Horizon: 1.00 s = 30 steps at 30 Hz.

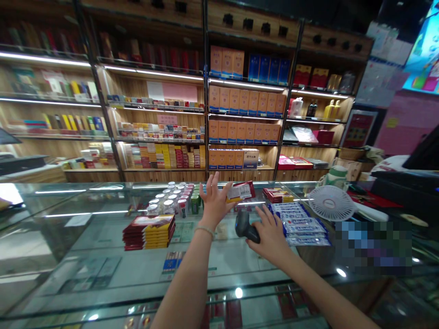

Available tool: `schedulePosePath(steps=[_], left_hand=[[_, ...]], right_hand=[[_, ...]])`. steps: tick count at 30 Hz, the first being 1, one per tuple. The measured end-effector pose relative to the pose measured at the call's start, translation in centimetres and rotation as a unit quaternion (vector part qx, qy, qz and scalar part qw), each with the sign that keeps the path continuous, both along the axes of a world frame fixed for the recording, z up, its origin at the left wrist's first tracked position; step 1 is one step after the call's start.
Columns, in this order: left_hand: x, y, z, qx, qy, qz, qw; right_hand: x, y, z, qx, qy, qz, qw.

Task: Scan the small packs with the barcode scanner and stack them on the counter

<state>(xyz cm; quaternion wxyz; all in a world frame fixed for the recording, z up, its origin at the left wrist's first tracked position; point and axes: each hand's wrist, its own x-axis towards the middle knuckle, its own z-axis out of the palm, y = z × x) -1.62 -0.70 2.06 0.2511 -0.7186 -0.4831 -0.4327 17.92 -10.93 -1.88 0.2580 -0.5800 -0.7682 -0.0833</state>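
Left forearm (188, 288) and right forearm (318, 288), bare, over glass tabletop (133, 269). Left hand (213, 205): red-and-yellow packet (243, 191) pinched at near-left end between thumb and index finger, other fingers spread; packet's long axis roughly sideways, label showing. Right hand (272, 237): barcode scanner (243, 224), handle between thumb and index finger, remaining fingers spread; scanner head just short of packet, gap unobstructed. Packet stack (149, 232) left; white-capped containers (168, 205) behind; blue-and-white packets (303, 224) beside right hand; white fan (331, 202) farther right.
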Motion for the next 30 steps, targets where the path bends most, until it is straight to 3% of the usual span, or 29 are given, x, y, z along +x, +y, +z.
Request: schedulePosePath(steps=[6,11,15,23,30], left_hand=[[0.0,0.0,-0.1,0.002,-0.019,0.015,1.0],[0.0,-0.1,-0.1,0.004,-0.016,0.016,1.0],[0.0,-0.1,-0.1,0.003,-0.017,0.018,1.0],[-0.1,-0.1,-0.2,-0.001,-0.009,0.021,1.0],[0.1,-0.2,-0.1,0.003,-0.008,0.026,1.0]], right_hand=[[2.4,-0.5,1.0,-0.005,0.203,0.069,0.977],[3.8,-1.8,2.7,-0.145,0.373,0.125,0.908],[4.3,-2.1,3.4,-0.191,0.443,0.154,0.863],[4.2,-2.1,2.7,-0.182,0.421,0.127,0.879],[4.1,-2.1,2.7,-0.195,0.441,0.13,0.866]])
